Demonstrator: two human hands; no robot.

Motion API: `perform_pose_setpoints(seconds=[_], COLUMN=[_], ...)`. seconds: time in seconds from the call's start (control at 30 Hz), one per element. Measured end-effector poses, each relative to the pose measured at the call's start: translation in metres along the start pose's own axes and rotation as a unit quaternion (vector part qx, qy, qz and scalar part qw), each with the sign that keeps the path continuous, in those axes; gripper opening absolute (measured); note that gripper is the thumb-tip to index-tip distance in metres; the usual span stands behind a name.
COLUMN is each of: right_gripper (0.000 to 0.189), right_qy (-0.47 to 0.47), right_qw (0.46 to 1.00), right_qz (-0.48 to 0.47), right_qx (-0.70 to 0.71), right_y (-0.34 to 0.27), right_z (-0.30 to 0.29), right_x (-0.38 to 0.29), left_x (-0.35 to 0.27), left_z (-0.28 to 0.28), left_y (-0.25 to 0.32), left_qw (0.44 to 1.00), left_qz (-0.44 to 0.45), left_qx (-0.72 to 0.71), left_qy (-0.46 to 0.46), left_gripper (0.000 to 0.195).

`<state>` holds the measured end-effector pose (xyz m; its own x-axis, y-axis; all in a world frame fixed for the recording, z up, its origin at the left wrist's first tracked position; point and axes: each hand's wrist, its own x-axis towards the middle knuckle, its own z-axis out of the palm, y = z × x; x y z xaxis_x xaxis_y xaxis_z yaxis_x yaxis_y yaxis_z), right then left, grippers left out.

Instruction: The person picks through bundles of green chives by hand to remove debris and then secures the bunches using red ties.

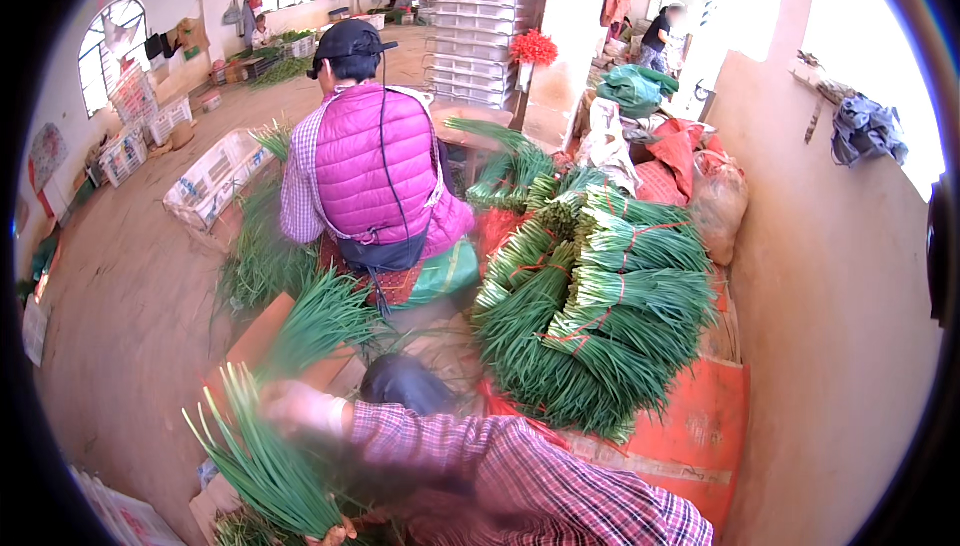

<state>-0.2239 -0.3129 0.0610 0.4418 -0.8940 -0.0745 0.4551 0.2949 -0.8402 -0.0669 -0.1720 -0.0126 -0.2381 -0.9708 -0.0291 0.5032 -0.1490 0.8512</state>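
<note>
A loose bunch of garlic chives (274, 463) slants up from the bottom left, its pale ends uppermost. My left hand (334, 532), partly cut off by the lower edge, is closed around its lower part. My right hand (296, 405) reaches leftward out of a plaid sleeve and is blurred beside the upper part of this bunch. Whether its fingers grip any stalks cannot be seen. Just beyond it, more loose chives (322, 317) lie by a piece of cardboard (266, 328). To the right is a large pile of chive bundles (622, 298) tied with red bands.
A person in a pink padded vest (375, 163) sits just ahead, back turned. A white plastic crate (217, 174) is at their left. Stacked crates (476, 28) rise behind. Filled sacks (675, 163) and a wall (817, 306) bound the right side. Red sheeting (686, 426) lies below the pile.
</note>
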Motion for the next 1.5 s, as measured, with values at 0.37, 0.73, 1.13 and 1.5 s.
perform_pose_setpoints(seconds=[0.37,0.73,1.13,1.5], right_gripper=[0.008,0.009,0.027,0.024], right_qy=[0.08,0.062,-0.147,-0.092], right_qw=[0.992,0.983,0.959,0.54], right_qz=[-0.096,-0.132,-0.199,-0.458], right_qx=[0.028,0.108,-0.135,-0.7], right_y=[0.004,-0.04,-0.153,-0.116], right_z=[-0.014,0.011,-0.007,0.006], right_x=[-0.001,0.018,-0.025,0.007], left_x=[-0.027,-0.044,-0.043,-0.036], left_z=[-0.044,-0.082,-0.099,-0.076], left_y=[-0.016,-0.043,-0.038,-0.015], left_qw=[0.996,0.983,0.98,0.955], left_qz=[0.054,0.086,0.045,0.052], left_qx=[0.022,-0.069,-0.069,-0.104], left_qy=[-0.068,-0.148,-0.184,-0.274], left_gripper=[0.049,0.047,0.053,0.05])
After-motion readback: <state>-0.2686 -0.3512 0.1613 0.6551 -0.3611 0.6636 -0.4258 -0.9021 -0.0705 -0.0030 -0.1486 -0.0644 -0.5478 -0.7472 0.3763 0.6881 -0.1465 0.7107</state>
